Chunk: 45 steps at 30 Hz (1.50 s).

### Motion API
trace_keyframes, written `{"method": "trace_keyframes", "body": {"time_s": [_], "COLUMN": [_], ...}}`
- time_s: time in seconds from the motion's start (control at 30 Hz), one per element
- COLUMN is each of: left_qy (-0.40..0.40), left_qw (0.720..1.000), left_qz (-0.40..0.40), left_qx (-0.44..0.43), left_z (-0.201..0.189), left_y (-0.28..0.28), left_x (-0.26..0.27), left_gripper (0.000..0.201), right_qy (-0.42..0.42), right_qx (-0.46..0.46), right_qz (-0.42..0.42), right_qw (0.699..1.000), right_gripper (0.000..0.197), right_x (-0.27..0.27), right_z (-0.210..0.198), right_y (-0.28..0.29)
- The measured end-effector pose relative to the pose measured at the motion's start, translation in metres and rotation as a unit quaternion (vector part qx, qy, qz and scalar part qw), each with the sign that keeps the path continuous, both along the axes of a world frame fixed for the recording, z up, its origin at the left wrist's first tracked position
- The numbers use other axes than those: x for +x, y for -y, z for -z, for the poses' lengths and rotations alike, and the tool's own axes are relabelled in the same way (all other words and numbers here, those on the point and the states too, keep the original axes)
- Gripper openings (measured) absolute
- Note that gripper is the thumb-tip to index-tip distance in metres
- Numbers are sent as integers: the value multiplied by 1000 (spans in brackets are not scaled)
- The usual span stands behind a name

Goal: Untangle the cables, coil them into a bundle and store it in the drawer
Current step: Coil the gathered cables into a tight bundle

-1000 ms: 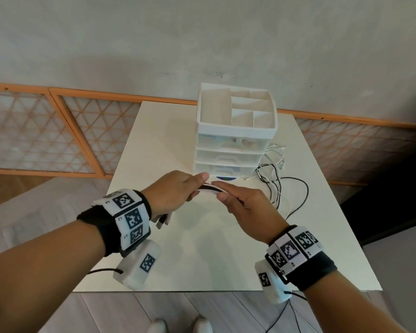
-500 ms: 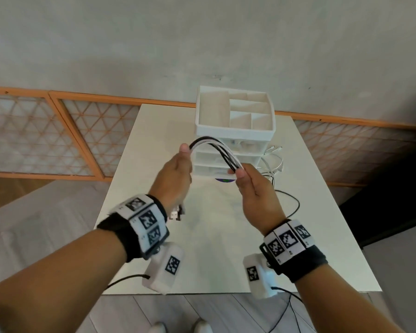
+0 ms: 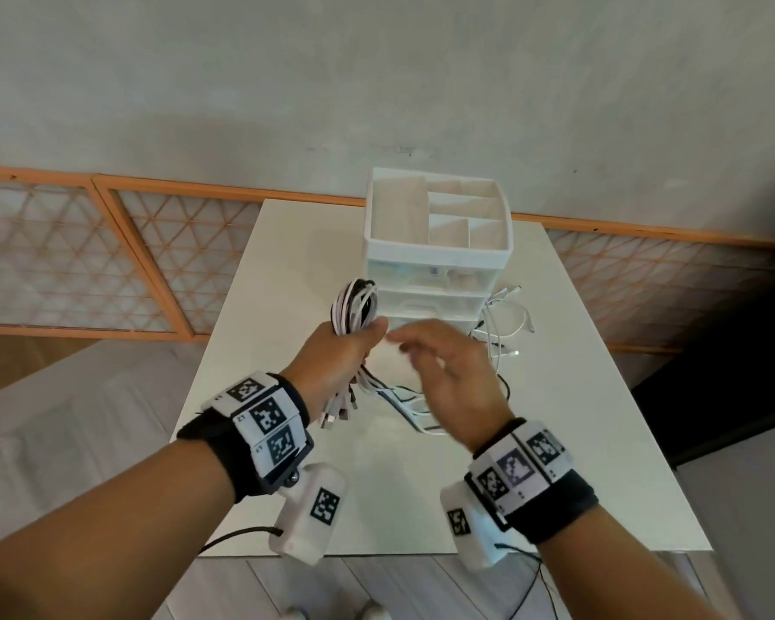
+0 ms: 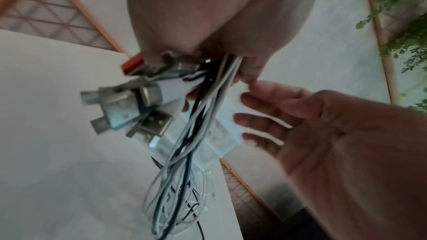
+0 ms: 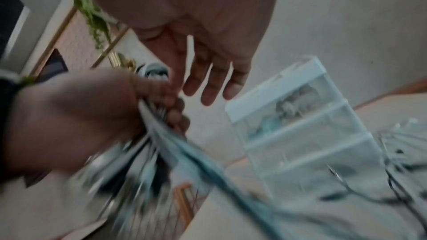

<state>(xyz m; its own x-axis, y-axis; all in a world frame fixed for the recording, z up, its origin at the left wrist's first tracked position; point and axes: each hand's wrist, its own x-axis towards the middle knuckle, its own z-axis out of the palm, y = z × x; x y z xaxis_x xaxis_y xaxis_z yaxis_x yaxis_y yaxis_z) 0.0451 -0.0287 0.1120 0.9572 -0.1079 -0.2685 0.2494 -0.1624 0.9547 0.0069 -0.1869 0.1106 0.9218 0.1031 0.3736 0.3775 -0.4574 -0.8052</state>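
A loop of black and white cables (image 3: 355, 306) stands up out of my left hand (image 3: 359, 346), which grips it in a fist above the table. Several USB plugs (image 3: 337, 410) dangle below that fist, large and close in the left wrist view as plugs (image 4: 124, 105). The cable strands (image 4: 198, 127) trail down to the table. My right hand (image 3: 426, 355) hovers just right of the fist, blurred, fingers straight, holding nothing; the left wrist view shows its open palm (image 4: 307, 127). The white drawer unit (image 3: 439, 279) stands right behind both hands, its drawers closed.
Loose cable ends (image 3: 508, 319) lie on the white table (image 3: 578, 418) to the right of the drawer unit. An open divided tray (image 3: 435, 217) tops the unit. A wall with orange-framed lattice panels (image 3: 108, 261) runs behind the table.
Both hands held a stretch of cables between them; now the right hand has let go and opened. The left hand alone holds the cables, folded into a loop.
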Motion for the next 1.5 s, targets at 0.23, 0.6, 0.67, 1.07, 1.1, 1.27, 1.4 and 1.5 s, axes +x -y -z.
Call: {"method": "trace_keyframes", "body": {"time_s": [0.23, 0.6, 0.67, 1.07, 1.1, 1.27, 1.4, 1.5], "left_qy": [34, 33, 35, 34, 39, 69, 56, 67], "left_qw": [986, 989, 987, 990, 989, 991, 995, 995], "left_qz": [138, 113, 114, 123, 130, 118, 42, 43], "left_qx": [84, 94, 108, 64, 51, -14, -67, -61], "left_z": [-18, -14, -17, -28, -28, -28, -26, -35], "left_y": [2, -5, -2, -3, -4, -2, -9, -10], "left_x": [-6, -14, -15, -12, -11, -10, -5, -2], "left_gripper": [22, 26, 26, 24, 29, 42, 51, 63], "right_qy": [87, 19, 11, -47, -59, -137, -253, -308], "right_qx": [-194, -280, -288, -184, -132, 110, 101, -165], "right_qz": [-49, -17, -9, 53, 64, 24, -118, -142], "right_qw": [976, 960, 958, 980, 987, 984, 955, 926], "right_gripper": [46, 35, 37, 27, 21, 18, 70, 57], "right_x": [21, 21, 20, 20, 20, 21, 21, 9], "right_z": [-50, -61, -66, -70, -70, -63, -24, 26], "right_y": [-11, -18, -21, -24, -24, -24, -14, -17]}}
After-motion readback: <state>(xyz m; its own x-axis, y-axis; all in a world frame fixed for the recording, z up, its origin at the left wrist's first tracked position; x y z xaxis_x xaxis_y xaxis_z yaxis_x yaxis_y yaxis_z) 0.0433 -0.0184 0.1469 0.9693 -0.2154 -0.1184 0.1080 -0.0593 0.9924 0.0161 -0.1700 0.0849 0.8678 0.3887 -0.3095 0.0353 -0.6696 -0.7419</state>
